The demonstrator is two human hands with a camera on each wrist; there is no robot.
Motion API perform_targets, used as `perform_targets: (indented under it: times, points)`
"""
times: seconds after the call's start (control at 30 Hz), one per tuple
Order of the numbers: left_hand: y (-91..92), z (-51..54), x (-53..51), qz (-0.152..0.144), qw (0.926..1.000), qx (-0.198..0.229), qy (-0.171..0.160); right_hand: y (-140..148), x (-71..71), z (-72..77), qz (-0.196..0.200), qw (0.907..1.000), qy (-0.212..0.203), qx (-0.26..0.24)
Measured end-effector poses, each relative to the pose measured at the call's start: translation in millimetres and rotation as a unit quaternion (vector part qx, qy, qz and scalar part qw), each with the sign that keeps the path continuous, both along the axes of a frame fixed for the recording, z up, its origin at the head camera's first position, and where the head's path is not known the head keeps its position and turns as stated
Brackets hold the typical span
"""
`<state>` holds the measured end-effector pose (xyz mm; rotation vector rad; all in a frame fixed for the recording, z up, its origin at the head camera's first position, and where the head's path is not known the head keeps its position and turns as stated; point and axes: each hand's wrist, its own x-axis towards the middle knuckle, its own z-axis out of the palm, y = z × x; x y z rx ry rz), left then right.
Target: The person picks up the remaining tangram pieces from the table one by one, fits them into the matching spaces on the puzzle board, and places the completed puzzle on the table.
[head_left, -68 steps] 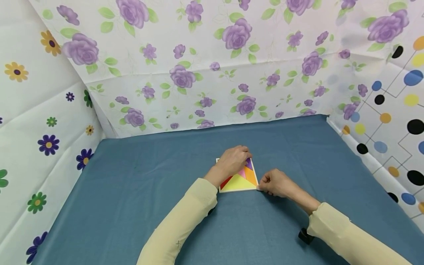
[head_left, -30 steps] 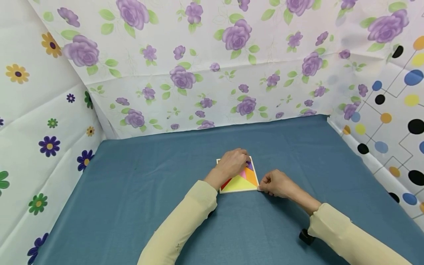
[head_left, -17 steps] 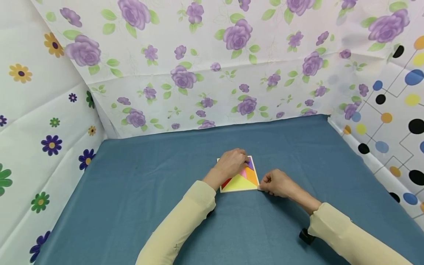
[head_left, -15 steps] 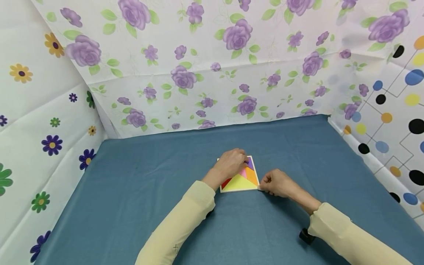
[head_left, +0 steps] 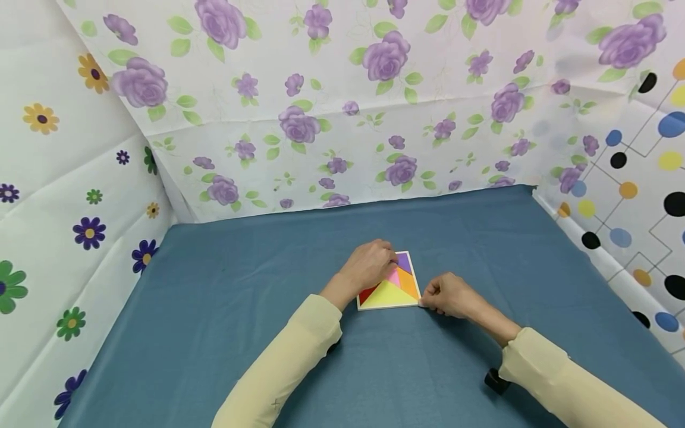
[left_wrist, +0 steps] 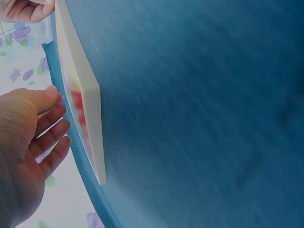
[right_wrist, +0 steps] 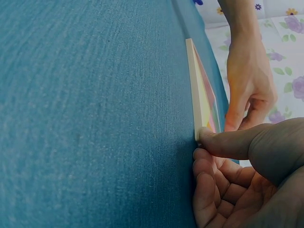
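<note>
A square tangram puzzle [head_left: 389, 307] in a pale frame lies flat on the blue cloth in the head view. Its yellow triangle [head_left: 389, 295], orange, pink, purple and red pieces show; the upper left part is hidden under my left hand [head_left: 370, 263]. In the left wrist view, that hand's fingers [left_wrist: 53, 135] are loosely bent over the puzzle with nothing gripped between them; whether the tips touch a piece is unclear. My right hand [head_left: 448, 295] pinches the near right corner of the frame, its thumb [right_wrist: 223, 143] on the edge and other fingers curled.
Blue cloth [head_left: 241, 309] covers the table around the puzzle. A flowered sheet [head_left: 299, 160] hangs along the back, with a daisy-patterned sheet [head_left: 43, 249] at left and a dotted one [head_left: 631, 220] at right. A black device [head_left: 496, 381] sits under the right sleeve.
My left hand has drawn slightly left over the puzzle, uncovering more of the purple piece. The right hand keeps its hold on the corner. The head view has shifted slightly.
</note>
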<state>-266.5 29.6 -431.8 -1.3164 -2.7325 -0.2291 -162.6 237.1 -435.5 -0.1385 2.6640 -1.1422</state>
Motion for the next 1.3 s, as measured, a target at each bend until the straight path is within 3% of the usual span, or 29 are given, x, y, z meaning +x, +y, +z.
perform_targets:
  times: [0.3, 0.6, 1.1, 1.3]
  points:
    - [-17.0, 3.3, 7.5, 0.017, 0.9996, 0.022, 0.006, 1.9, 0.4, -1.2, 0.009, 1.0, 0.004, 0.0]
    - [-34.4, 4.2, 18.0, 0.042, 0.9991, 0.008, -0.001, 4.0, 1.0, -4.4, 0.008, 0.9999, 0.009, 0.01]
    - [-70.7, 4.9, 30.9, 0.042, 0.9982, 0.028, 0.03, 0.3, 1.8, -2.2, 0.006, 0.9998, 0.008, 0.016]
    - [-79.8, 4.8, 36.6, 0.05, 0.9978, 0.034, 0.027, -1.0, 2.8, -2.0, 0.003, 0.9998, 0.01, 0.014]
